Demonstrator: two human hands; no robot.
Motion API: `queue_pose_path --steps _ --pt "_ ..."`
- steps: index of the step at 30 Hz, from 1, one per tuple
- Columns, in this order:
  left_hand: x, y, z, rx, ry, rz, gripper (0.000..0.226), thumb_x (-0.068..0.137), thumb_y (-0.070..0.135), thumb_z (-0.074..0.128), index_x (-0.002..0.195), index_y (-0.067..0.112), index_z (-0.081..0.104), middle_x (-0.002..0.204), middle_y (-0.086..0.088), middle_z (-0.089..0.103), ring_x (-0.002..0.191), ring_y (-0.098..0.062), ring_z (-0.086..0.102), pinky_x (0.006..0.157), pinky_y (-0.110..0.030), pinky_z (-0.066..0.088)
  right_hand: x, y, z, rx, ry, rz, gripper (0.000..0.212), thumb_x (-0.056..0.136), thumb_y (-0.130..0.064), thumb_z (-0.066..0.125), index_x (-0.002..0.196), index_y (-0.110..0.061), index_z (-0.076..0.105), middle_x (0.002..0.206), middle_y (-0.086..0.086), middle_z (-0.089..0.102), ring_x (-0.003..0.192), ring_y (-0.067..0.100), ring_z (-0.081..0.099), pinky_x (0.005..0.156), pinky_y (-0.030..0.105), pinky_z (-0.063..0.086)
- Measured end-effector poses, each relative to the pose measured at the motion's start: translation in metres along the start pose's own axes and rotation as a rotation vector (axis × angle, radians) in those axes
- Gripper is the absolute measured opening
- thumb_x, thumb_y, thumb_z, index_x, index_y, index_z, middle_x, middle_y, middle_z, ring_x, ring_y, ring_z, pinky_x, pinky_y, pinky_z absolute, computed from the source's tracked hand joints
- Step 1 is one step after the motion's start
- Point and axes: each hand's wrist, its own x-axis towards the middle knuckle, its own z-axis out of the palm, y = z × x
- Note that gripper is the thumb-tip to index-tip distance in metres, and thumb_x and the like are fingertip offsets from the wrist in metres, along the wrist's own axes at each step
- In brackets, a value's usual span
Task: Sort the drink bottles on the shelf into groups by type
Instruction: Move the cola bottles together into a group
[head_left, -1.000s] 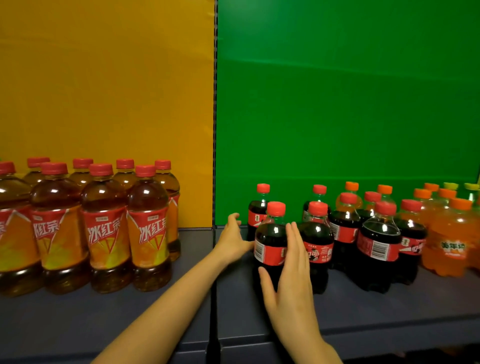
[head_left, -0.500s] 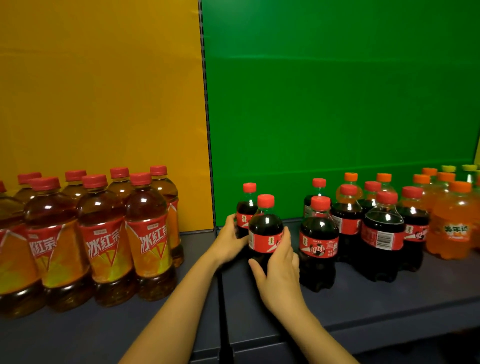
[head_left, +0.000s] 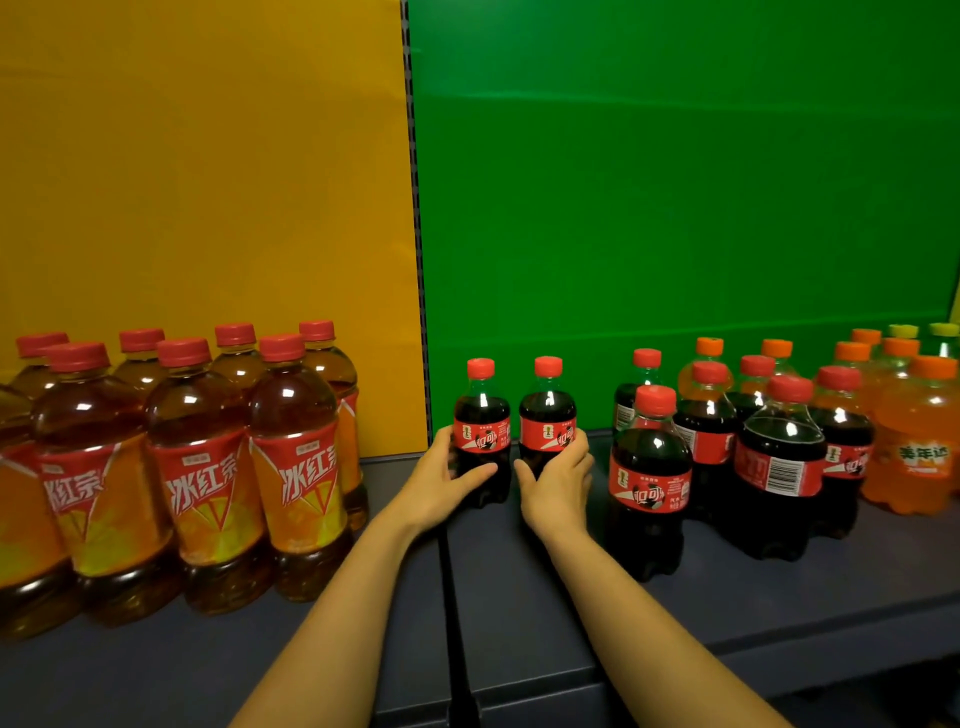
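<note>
1. Yellow and green back panels (head_left: 675, 208) rise behind a dark grey shelf (head_left: 519, 597).
2. Left hand (head_left: 441, 483) wraps one small red-capped clear plastic cola bottle (head_left: 482, 431); right hand (head_left: 558, 480) clasps its twin (head_left: 548, 415), both standing upright near the panel seam.
3. Full and smooth, each looks heavy and slippery; low around the body seems the safest hold.

You are facing a stocked display shelf (head_left: 519, 613), the sort found in a shop or a mock shop set. Rows of iced tea bottles (head_left: 202, 467), cola bottles (head_left: 779, 457) and orange soda bottles (head_left: 919, 441) stand massed in multiples of each brand. Behind them, a plain yellow panel (head_left: 208, 182) and a green panel (head_left: 675, 182) meet at a perforated upright (head_left: 415, 234).
</note>
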Motion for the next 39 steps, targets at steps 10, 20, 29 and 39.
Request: queue_pose_path --steps 10,20,29,39 --pt "0.002 -0.006 0.006 0.094 0.069 0.082 0.054 0.081 0.021 0.068 0.126 0.027 0.039 0.132 -0.002 0.050 0.119 -0.010 0.050 0.088 -0.011 0.042 0.010 0.006 0.004 0.007 -0.080 -0.042 0.080 0.089 -0.010 0.049 0.147 -0.009 -0.006 0.149 0.016 0.020 0.135 0.033 0.022 0.106 0.041 0.027" --pt "-0.001 -0.007 0.015 0.151 0.097 0.092 0.066 0.082 0.032 0.061 0.139 0.022 0.027 0.139 -0.003 0.045 0.129 -0.016 0.043 0.108 -0.044 0.037 0.011 0.010 0.004 -0.015 -0.046 -0.061 0.080 0.090 -0.009 0.052 0.146 -0.008 -0.004 0.149 0.017 0.021 0.137 0.033 0.020 0.110 0.040 0.025" --pt "-0.003 -0.003 0.025 0.344 0.204 0.112 0.069 0.087 0.033 0.058 0.144 0.016 0.022 0.143 -0.001 0.037 0.133 -0.018 0.036 0.107 -0.036 0.035 0.001 0.008 -0.003 -0.013 -0.086 -0.068 0.083 0.093 -0.012 0.049 0.144 -0.001 -0.016 0.157 0.017 -0.004 0.146 0.027 -0.001 0.119 0.035 0.007" --pt "-0.027 0.061 0.056 0.218 0.472 0.494 0.032 0.082 0.027 0.053 0.109 0.010 0.049 0.108 -0.002 0.047 0.103 -0.014 0.048 0.091 -0.021 0.040 -0.065 0.011 -0.094 0.223 -0.417 -0.264 0.056 0.096 -0.020 0.044 0.145 -0.027 0.018 0.144 -0.017 0.026 0.129 -0.006 0.026 0.106 0.011 0.023"
